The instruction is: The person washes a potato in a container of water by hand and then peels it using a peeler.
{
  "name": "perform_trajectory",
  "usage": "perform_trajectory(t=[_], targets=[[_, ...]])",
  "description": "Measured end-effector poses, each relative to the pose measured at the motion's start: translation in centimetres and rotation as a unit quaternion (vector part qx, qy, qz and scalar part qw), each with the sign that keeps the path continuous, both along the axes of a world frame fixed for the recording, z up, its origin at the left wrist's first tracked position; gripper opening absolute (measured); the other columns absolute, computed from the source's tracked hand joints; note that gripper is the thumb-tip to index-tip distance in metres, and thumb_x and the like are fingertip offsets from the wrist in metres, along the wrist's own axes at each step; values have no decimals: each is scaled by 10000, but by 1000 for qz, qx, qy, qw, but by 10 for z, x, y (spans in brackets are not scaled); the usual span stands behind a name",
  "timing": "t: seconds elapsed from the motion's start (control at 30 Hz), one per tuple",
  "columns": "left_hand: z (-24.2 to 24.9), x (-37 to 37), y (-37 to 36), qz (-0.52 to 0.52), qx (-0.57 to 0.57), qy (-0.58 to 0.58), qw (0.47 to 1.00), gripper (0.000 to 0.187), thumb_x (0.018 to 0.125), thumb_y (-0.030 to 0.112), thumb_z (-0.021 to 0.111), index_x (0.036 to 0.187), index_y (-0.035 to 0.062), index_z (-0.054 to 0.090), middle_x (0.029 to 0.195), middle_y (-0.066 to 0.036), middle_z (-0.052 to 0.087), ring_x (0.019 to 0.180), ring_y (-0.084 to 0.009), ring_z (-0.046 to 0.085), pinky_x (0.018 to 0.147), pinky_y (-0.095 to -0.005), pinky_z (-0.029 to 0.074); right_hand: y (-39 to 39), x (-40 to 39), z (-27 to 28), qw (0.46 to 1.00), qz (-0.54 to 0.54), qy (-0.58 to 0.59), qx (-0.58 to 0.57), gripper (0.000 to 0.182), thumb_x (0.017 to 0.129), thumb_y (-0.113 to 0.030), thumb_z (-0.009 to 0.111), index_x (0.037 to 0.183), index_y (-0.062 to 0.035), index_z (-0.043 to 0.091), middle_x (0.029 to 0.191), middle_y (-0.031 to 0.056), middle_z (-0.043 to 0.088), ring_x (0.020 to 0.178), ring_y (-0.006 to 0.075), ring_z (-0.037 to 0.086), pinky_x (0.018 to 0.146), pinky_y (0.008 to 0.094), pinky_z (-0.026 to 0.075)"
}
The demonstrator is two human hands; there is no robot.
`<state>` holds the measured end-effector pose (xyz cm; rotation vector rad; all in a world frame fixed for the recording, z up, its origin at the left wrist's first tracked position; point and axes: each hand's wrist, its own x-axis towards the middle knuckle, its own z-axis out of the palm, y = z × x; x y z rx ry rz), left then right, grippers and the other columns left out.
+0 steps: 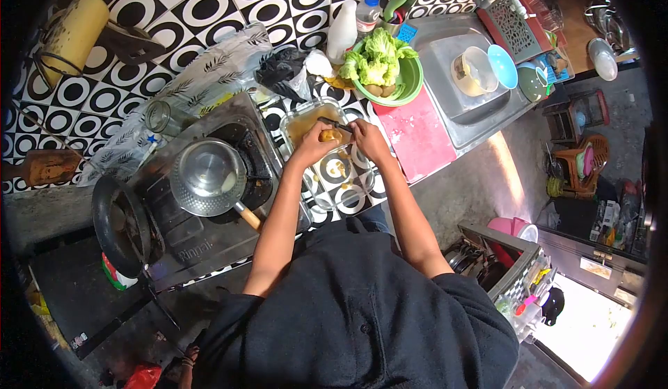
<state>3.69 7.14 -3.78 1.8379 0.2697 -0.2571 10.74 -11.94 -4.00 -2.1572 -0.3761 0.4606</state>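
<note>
My left hand is closed around a yellowish-brown potato, partly peeled as far as I can see. In my right hand is a slim dark peeler, its tip reaching over the potato; its exact shape is too small to make out. Both hands are above the near side of a clear rectangular container with murky brown liquid in it. Just below them, a clear tray on the patterned tiles has scattered yellow-brown peelings.
A green bowl holds lettuce and several brownish roundish things. A red-pink board lies beside the metal sink. To the left, a saucepan sits on the stove, with a black frying pan beyond.
</note>
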Motion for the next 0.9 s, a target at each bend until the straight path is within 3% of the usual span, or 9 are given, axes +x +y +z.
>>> perform_trajectory(t=[0.1,0.2,0.33,0.43,0.6,0.7,0.8,0.9], targets=[[-4,0,1,-5,-11,4,1000,434,818,230,747,1168,42,572,1139,-118,642,1023,-181,597,913,-333,473,1,1,-4,1000,-4,-2,2,266,987,-213,489,1008,-13,663,782,222,659,761,397,652,699,463,495],[-8,1,1,0,-12,-5,1000,466,792,246,759,1157,34,560,1074,-130,646,982,-195,608,890,-343,482,0,2,-6,1000,-1,-17,14,298,1027,-216,466,1017,16,652,705,143,653,669,260,656,672,371,499],[-6,2,0,9,2,-14,1000,458,801,244,761,1142,25,547,1023,-127,646,892,-184,624,820,-320,513,-3,3,-4,999,-14,6,34,296,1033,-210,461,1037,19,650,709,122,652,670,213,648,669,347,498],[-19,6,-3,45,-170,58,983,355,873,211,704,1142,48,541,1044,-90,636,852,-125,624,716,-258,517,-5,4,-8,998,-29,26,58,303,1039,-211,451,1048,19,648,697,94,641,656,174,624,660,322,487],[-5,12,4,73,-330,98,936,304,907,197,655,1153,62,538,1018,-66,643,802,-141,664,609,-219,489,-3,4,-13,987,-54,99,113,305,1048,-209,433,1046,17,639,677,49,616,626,121,570,633,283,454],[5,13,5,95,-351,85,928,288,916,196,637,1155,63,546,1014,-58,650,794,-148,673,598,-218,476,-5,4,-11,985,-56,109,125,305,1050,-207,429,1039,19,633,675,43,615,626,115,567,624,280,447],[6,13,6,102,-352,86,926,277,921,194,628,1155,63,557,1008,-47,656,789,-141,674,601,-221,473,-4,5,-12,987,-65,94,117,303,1031,-209,451,1024,18,651,706,111,651,662,184,633,672,331,487],[4,14,7,91,-345,87,930,269,926,189,620,1158,60,575,1008,-39,662,795,-140,676,609,-229,476,-4,5,-8,988,-62,91,110,304,1031,-207,449,1027,19,651,709,115,655,660,193,632,674,334,487]])
